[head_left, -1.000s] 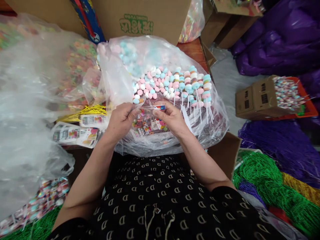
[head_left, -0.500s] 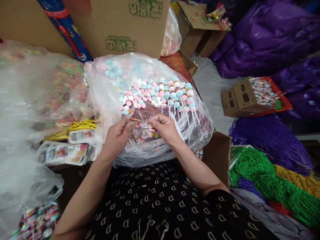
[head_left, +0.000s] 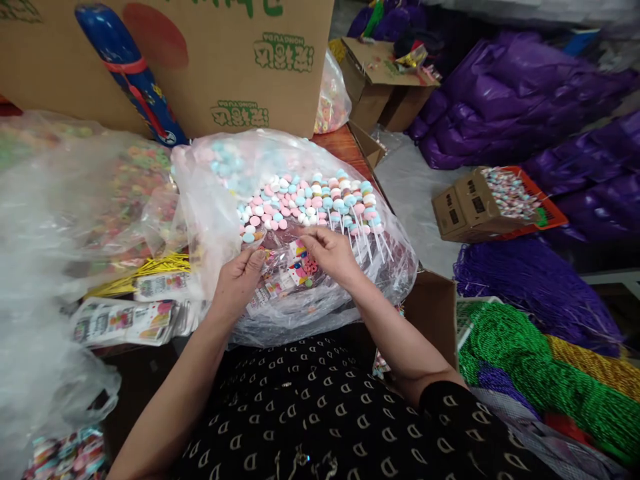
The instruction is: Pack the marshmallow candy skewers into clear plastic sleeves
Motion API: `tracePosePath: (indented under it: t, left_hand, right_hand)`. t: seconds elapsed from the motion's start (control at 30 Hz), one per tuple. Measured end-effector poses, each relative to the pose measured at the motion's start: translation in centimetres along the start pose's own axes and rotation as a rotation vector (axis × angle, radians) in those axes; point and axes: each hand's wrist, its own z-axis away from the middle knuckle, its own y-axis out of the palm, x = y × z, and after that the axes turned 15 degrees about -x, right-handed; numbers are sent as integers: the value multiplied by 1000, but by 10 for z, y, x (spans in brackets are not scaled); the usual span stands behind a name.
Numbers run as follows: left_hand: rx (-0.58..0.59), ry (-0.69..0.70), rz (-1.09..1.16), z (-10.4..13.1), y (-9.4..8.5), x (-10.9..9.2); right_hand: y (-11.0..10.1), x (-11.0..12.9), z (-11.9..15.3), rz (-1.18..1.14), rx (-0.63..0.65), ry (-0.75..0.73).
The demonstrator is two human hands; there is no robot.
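Observation:
My left hand [head_left: 237, 279] is closed, thumb pressed against the fingers, at the left edge of a small clear printed bag [head_left: 299, 265]. My right hand [head_left: 332, 251] pinches the bag's upper right side, so the film spans between both hands. Glare and my fingers hide much of it. Beneath lies a big clear plastic bag [head_left: 320, 313] on the table. On it, just beyond my hands, are loose pink, white and blue round candies [head_left: 280, 203]. Beside them lie several skewers of stacked candies [head_left: 345, 198], white sticks pointing toward me.
A large carton [head_left: 225, 67] stands behind, with a blue case [head_left: 130, 73] against it. Bagged candy rings [head_left: 140, 180], yellow ties [head_left: 150, 270] and printed cards [head_left: 125, 321] are at left. At right are a box of wrapped candy [head_left: 463, 210], purple bags [head_left: 500, 100] and green beads [head_left: 520, 353].
My view has tilted upward, showing more of the back carton. The bag between my hands has shifted, and its printed part shows more clearly beside my right fingers.

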Motion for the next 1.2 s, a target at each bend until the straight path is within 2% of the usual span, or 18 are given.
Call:
tracePosePath:
  t: [0.1, 0.2, 0.3, 0.37, 0.47, 0.6, 0.8, 0.9, 1.07, 1.2]
  left_hand:
    - [-24, -56, 40, 0, -2, -6]
    - [-39, -66, 135, -1, -3, -12]
    - [-37, -46, 248, -3, -2, -14]
    - [-32, -67, 293, -5, -3, -13]
    - [-29, -93, 336, -7, -5, -12]
    - [-35, -63, 364, -8, -10, -11]
    - [-17, -64, 358, -8, -11, -15]
    - [-18, -51, 370, -10, -13, -16]
    - [3, -70, 420, -15, -20, -12]
    - [1, -59, 420, -18, -22, -8]
  right_hand:
    - [-8, 7, -24, 412, 6, -43]
    - [-7, 12, -40, 730, 100, -35]
    - [3, 10, -46, 865, 174, -39]
    - [8, 6, -46, 898, 177, -38]
    - [9, 1, -45, 897, 137, -2]
    - [0, -1, -45, 872, 77, 20]
    - [-5, -7, -58, 885, 104, 41]
    - [-7, -9, -59, 849, 46, 59]
    - [-23, -16, -42, 674, -52, 46]
    - [-38, -20, -19, 404, -103, 54]
